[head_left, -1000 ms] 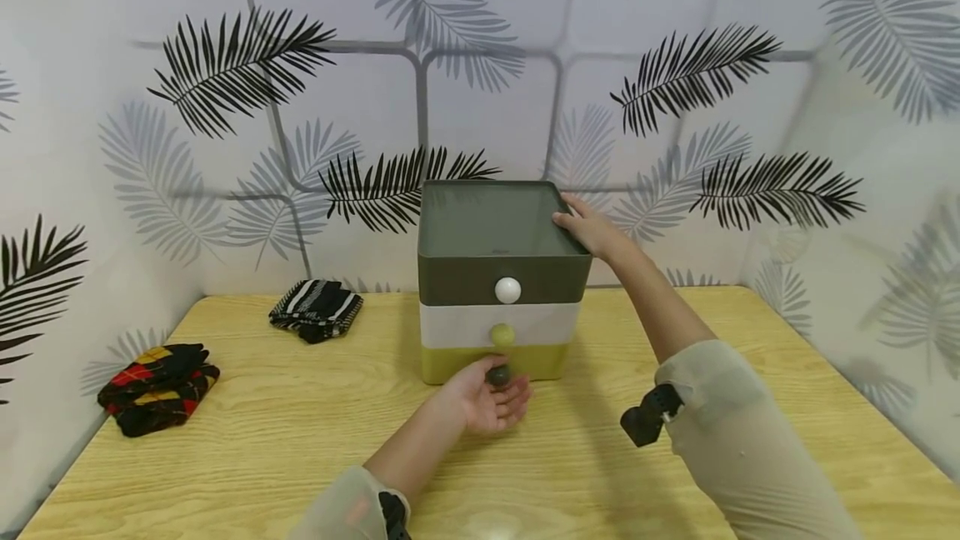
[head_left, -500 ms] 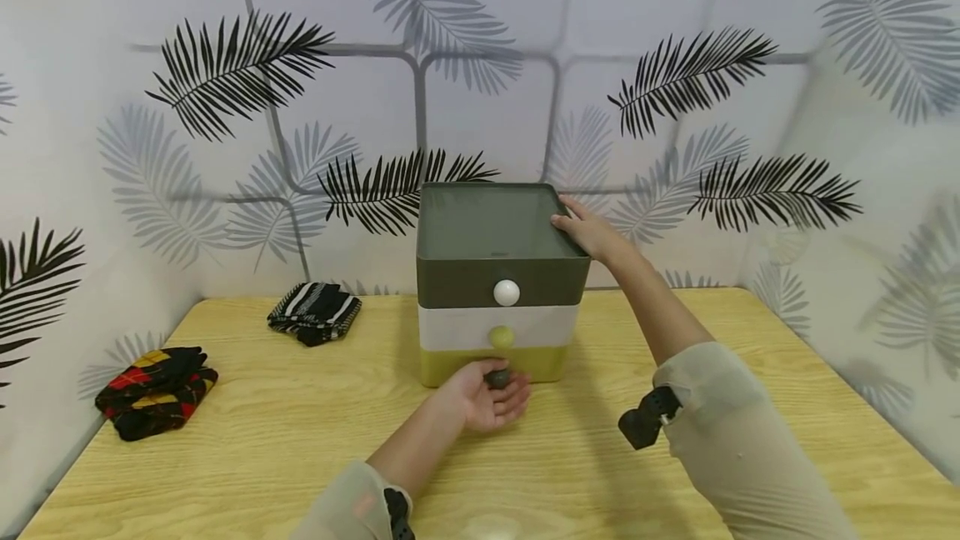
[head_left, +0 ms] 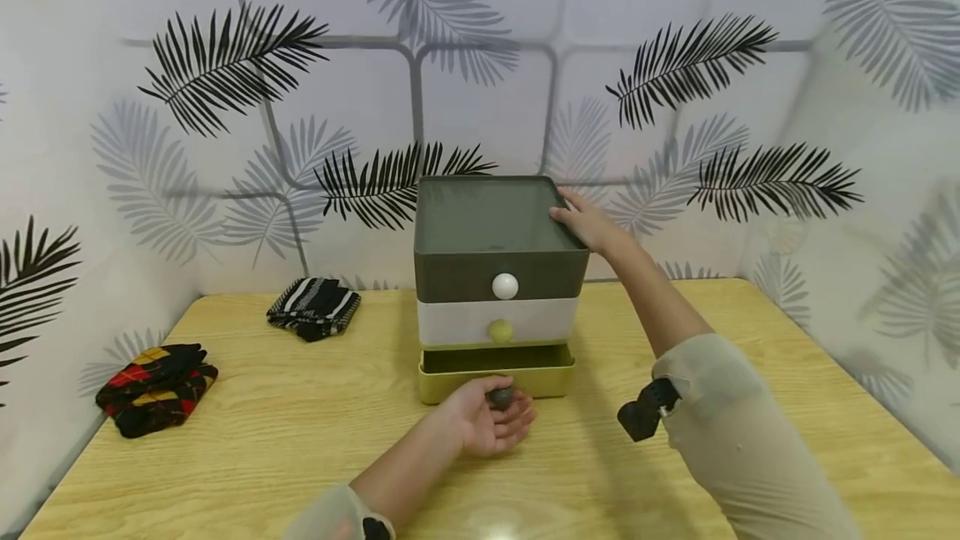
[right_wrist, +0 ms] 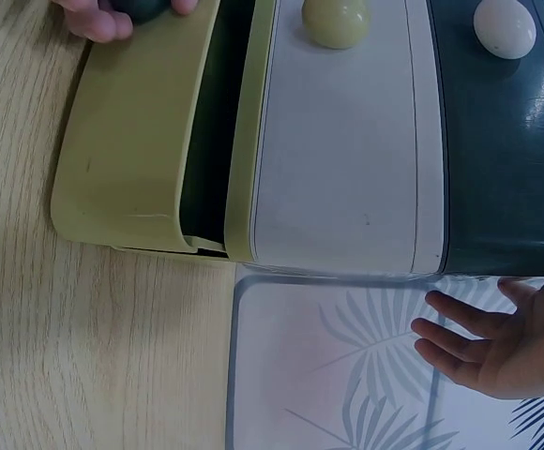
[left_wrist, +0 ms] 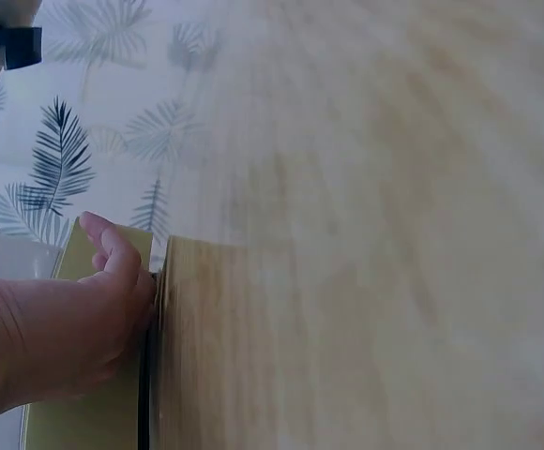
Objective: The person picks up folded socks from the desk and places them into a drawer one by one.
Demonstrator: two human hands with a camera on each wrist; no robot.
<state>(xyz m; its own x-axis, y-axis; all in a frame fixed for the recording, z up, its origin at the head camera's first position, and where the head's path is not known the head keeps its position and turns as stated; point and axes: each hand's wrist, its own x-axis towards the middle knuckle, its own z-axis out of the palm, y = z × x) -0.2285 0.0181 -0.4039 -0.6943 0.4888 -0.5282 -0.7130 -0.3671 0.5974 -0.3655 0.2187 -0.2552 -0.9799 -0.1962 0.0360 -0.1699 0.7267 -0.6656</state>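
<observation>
A small three-drawer box (head_left: 487, 219) stands on the table, with a dark grey top tier, a white middle tier and a yellow-green bottom drawer (head_left: 543, 382). That bottom drawer is pulled partly out, and its dark inside shows in the head and right wrist views. My left hand (head_left: 486, 425) pinches the drawer's dark round knob (head_left: 501, 397) between thumb and fingers, palm turned up. At the box's upper right edge my right hand (head_left: 591, 225) rests, thumb over the top rim; its fingers look fairly straight in the right wrist view.
A folded black-and-white cloth (head_left: 314, 308) lies left of the box. Nearer the table's left edge is a folded red, yellow and black plaid cloth (head_left: 157, 390). Leaf-patterned walls (head_left: 360, 107) close off the back and sides of the wooden table (head_left: 300, 407).
My left hand has drawn the bottom drawer toward me by its knob, so a dark gap now shows behind its front. The right hand stays at the box's edge.
</observation>
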